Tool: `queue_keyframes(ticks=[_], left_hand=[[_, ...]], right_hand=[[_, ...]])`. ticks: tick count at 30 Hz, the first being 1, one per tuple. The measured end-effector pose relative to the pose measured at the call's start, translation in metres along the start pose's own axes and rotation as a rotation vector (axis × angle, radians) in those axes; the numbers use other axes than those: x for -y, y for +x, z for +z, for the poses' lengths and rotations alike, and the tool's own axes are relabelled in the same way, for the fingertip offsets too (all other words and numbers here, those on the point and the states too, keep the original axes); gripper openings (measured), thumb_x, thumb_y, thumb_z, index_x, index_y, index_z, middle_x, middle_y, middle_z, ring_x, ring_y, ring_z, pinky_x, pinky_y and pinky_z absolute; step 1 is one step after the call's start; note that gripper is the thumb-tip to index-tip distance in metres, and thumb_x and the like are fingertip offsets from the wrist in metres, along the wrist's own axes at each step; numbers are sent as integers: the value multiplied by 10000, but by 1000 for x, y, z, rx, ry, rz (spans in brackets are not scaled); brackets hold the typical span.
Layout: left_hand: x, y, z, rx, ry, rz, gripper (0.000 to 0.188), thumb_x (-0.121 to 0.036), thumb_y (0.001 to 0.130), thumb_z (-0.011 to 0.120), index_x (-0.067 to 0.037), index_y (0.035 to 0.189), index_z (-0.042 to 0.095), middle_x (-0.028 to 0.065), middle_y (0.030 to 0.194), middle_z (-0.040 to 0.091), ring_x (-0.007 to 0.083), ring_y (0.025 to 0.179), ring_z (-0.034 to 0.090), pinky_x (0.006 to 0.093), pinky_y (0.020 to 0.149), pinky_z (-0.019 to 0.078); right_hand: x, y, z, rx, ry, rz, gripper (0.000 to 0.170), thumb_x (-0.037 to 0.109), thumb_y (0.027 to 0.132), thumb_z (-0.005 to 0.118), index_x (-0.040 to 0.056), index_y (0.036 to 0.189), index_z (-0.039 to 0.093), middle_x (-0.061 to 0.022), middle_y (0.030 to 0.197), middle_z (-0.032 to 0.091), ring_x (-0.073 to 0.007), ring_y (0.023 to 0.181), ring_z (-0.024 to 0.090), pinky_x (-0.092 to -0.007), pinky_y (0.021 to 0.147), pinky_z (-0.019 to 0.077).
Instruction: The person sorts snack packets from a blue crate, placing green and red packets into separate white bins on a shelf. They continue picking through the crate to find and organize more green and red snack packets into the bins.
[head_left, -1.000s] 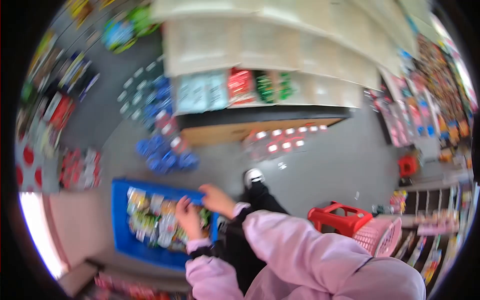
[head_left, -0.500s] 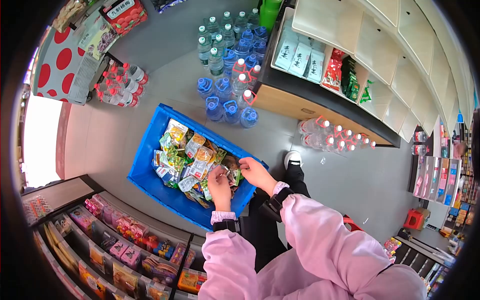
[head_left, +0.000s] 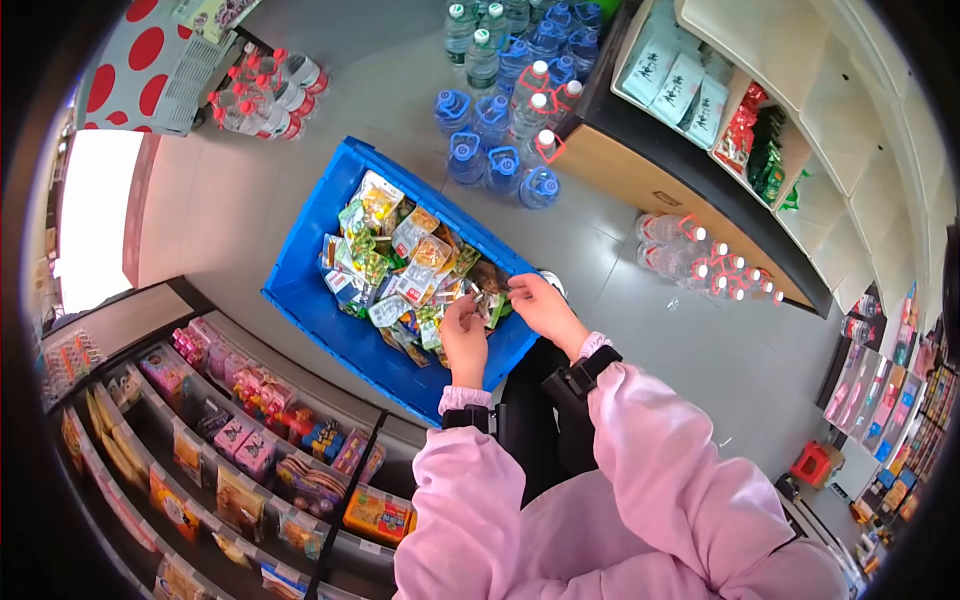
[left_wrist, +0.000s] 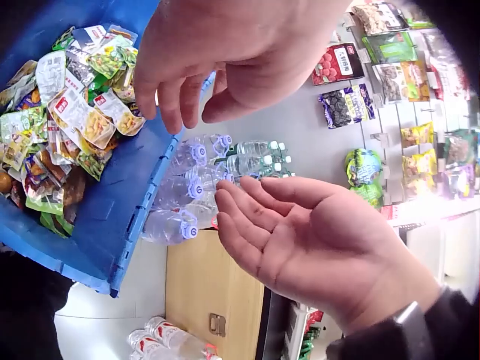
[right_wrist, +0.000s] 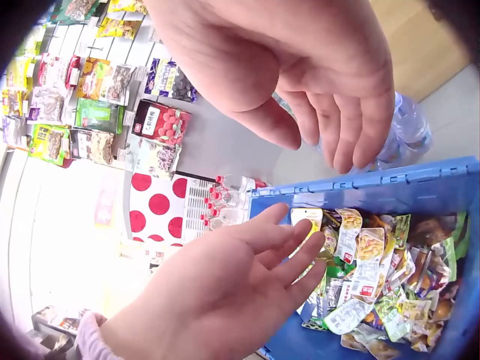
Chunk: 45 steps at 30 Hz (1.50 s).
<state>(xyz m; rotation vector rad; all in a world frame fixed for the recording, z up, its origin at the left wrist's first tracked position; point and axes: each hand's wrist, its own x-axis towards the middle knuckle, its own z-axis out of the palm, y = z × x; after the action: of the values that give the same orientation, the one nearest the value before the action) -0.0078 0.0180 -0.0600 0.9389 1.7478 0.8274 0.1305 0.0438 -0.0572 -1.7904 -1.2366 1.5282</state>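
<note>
A blue plastic crate [head_left: 300, 262] stands on the floor, holding a heap of small snack packets [head_left: 425, 255] in clear, green and orange wrappers. Above its near right end are both bare hands, held a little apart. My left hand [head_left: 465, 338] has relaxed, slightly bent fingers and holds nothing. Close by, over the crate's right rim, the right hand [head_left: 548, 312] is likewise empty, its palm [left_wrist: 330, 240] facing the left one in the left wrist view. From the right wrist view, the packets [right_wrist: 367, 262] lie beyond the left hand's fingertips.
Blue-capped water jugs [head_left: 490, 120] and red-handled bottles [head_left: 540, 105] stand behind the crate. More bottles [head_left: 690, 255] line the base of a wooden shelf unit [head_left: 640, 175]. A low snack shelf [head_left: 230, 430] runs along the near left; red-capped bottles [head_left: 270, 95] stand far left.
The head view has swung and sharpened, so the crate and hands sit higher and further right in it. Both hands remain empty over the crate's right end.
</note>
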Motion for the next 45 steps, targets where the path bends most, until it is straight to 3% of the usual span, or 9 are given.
queue_keyframes(ticks=[3,17,24,30,33,36,37,44,45], left_hand=[[5,3,6,-12,13,-76,287,68,745,459,13,1018,523,108,885,552,170,798,564,264,681,463],[74,3,6,-193,-66,-350,344,94,726,487,22,1062,496,100,941,559,150,858,534,223,693,437],[79,-17,-1,-250,-107,-526,348,79,723,500,26,1067,493,98,926,557,143,838,534,223,703,438],[110,-22,-11,-263,-151,-543,334,69,736,462,36,1067,488,103,920,552,157,801,540,231,714,438],[137,-14,-15,-282,-155,-479,304,67,732,461,7,1022,529,134,938,566,166,808,561,247,672,462],[157,-7,-23,-273,-176,-489,299,68,735,456,10,1020,527,143,941,570,175,817,562,253,691,465],[153,-3,-27,-248,-143,-512,296,60,737,458,12,1022,526,144,935,572,181,801,565,255,681,459],[207,-1,-54,-213,-93,-496,297,57,722,477,4,1007,541,117,886,587,168,787,569,250,667,446],[210,-1,-57,-227,-65,-491,298,55,727,466,10,1013,536,121,892,581,173,795,569,257,682,451]], right_hand=[[0,8,-5,122,12,124,297,72,777,490,-30,1056,475,-128,935,570,-188,862,551,-287,772,434],[-52,38,14,358,-104,153,253,47,754,487,-42,990,506,-146,882,585,-213,832,579,-295,741,454],[-67,29,29,431,-173,146,237,47,753,489,-39,973,518,-144,873,584,-213,823,579,-301,745,452],[-79,28,39,460,-221,168,232,67,754,506,-27,965,526,-140,852,590,-224,770,581,-304,699,456],[-84,30,51,439,-216,194,212,58,730,483,-18,915,551,-178,845,591,-310,805,568,-347,720,448],[-95,34,67,428,-206,155,213,63,724,488,-19,910,553,-176,831,592,-309,795,570,-350,713,449],[-101,35,72,439,-249,138,213,77,748,516,-23,933,546,-137,817,593,-219,742,578,-304,679,449],[-127,34,109,444,-290,191,232,82,754,506,-28,954,541,-130,831,593,-210,763,574,-301,701,445],[-129,33,113,437,-267,208,228,76,742,499,-26,940,545,-148,835,592,-246,775,571,-318,703,445]])
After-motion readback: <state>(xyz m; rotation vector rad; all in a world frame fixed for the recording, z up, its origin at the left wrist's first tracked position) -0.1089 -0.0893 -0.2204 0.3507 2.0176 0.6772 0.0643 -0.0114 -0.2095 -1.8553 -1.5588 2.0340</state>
